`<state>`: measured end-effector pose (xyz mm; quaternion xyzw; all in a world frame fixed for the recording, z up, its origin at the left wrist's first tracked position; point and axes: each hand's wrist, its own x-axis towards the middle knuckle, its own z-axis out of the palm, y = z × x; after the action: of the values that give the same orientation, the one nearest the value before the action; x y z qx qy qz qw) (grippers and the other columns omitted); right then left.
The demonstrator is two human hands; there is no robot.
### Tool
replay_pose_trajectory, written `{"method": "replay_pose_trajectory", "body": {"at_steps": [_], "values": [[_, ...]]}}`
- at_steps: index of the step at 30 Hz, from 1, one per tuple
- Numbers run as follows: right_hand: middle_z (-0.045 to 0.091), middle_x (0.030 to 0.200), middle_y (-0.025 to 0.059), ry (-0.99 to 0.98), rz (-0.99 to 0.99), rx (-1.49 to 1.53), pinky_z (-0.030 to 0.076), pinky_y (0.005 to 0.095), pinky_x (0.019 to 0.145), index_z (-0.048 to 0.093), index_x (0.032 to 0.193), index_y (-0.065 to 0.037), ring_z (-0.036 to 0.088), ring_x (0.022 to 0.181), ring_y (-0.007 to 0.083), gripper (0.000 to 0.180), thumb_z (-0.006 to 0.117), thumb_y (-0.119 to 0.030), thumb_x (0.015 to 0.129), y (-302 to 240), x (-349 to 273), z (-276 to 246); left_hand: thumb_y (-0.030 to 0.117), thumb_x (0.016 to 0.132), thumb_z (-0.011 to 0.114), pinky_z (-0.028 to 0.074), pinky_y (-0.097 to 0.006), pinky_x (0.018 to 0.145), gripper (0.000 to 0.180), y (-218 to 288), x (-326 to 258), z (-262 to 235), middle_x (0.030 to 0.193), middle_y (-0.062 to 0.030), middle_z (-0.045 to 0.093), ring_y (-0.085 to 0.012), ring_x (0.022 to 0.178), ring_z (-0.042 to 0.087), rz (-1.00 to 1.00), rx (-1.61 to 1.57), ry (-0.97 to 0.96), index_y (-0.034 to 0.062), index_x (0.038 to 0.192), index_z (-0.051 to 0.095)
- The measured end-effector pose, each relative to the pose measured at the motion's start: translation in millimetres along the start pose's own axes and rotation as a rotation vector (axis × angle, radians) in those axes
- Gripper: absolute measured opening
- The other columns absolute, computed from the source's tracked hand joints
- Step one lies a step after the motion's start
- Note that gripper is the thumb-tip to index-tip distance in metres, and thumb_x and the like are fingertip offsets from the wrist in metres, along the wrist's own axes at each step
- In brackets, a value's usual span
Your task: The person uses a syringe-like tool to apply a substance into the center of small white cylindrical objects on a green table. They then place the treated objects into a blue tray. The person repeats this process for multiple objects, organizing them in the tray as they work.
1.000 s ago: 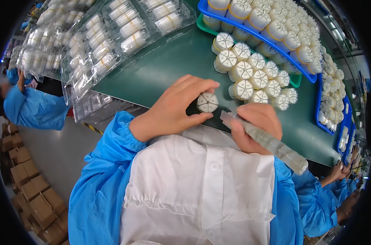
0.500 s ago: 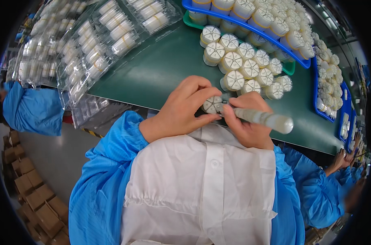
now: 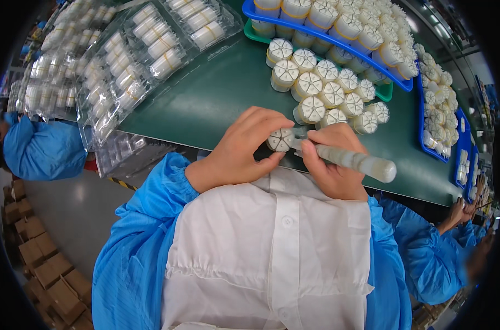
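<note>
Near the table's front edge, my left hand [image 3: 238,147] curls round a white round bundle [image 3: 280,140] with a segmented top. Its fingers lie along the bundle's far side and the thumb along the near side. My right hand [image 3: 338,159] grips a thick, pale stick-shaped tool [image 3: 365,165] whose rounded end points right. The tool's narrow front end meets the bundle's right side; its exact tip is hard to make out. Just beyond my hands stands a group of similar white bundles [image 3: 311,110], held by yellow bands.
Blue trays [image 3: 327,37] full of such bundles stand at the back right, one over a green tray [image 3: 386,92]. Clear plastic trays [image 3: 178,69] with white pieces lie at the left on the green table [image 3: 206,93]. Co-workers in blue sleeves [image 3: 43,146] sit at both sides. Cardboard boxes [image 3: 52,269] line the floor.
My left hand's thumb and fingers have spread slightly wider round the bundle, which has shifted a little left and shows more of its top. My right hand keeps its hold on the tool.
</note>
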<state>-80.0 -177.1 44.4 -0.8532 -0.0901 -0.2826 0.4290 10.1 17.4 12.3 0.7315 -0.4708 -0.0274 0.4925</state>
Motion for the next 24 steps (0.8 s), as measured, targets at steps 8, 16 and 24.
{"method": "replay_pose_trajectory", "body": {"at_steps": [8, 16, 24], "values": [[0.064, 0.081, 0.0090, -0.054, 0.103, 0.045, 0.050, 0.0336, 0.056, 0.071, 0.088, -0.002, 0.065, 0.065, 0.0222, 0.014, 0.083, -0.006, 0.082, 1.5, 0.7, 8.0, 0.009, 0.071, 0.086, 0.048, -0.039, 0.092, 0.056, -0.8, -2.4, 2.0, 0.120, -0.0101, 0.059, -0.0310, 0.104, 0.058, -0.047, 0.085, 0.010, 0.0082, 0.124, 0.065], [0.066, 0.084, 0.0107, -0.002, 0.036, -0.027, 0.052, 0.0340, 0.057, 0.072, 0.089, -0.001, 0.066, 0.067, 0.0243, 0.014, 0.083, -0.006, 0.082, -0.7, 2.4, 4.0, 0.008, 0.070, 0.085, 0.048, -0.041, 0.091, 0.058, -4.3, -3.6, 1.9, 0.118, -0.0121, 0.062, -0.0324, 0.106, 0.059, -0.024, 0.020, 0.073, 0.0053, 0.124, 0.064], [0.066, 0.084, 0.0097, -0.088, 0.053, -0.008, 0.052, 0.0341, 0.058, 0.072, 0.093, -0.001, 0.067, 0.068, 0.0239, 0.015, 0.083, -0.006, 0.083, 2.5, 5.0, 5.7, 0.010, 0.072, 0.083, 0.049, -0.042, 0.092, 0.051, -2.1, 0.3, 1.6, 0.113, -0.0109, 0.061, -0.0335, 0.105, 0.058, 0.016, 0.012, 0.071, 0.0049, 0.120, 0.065]]}}
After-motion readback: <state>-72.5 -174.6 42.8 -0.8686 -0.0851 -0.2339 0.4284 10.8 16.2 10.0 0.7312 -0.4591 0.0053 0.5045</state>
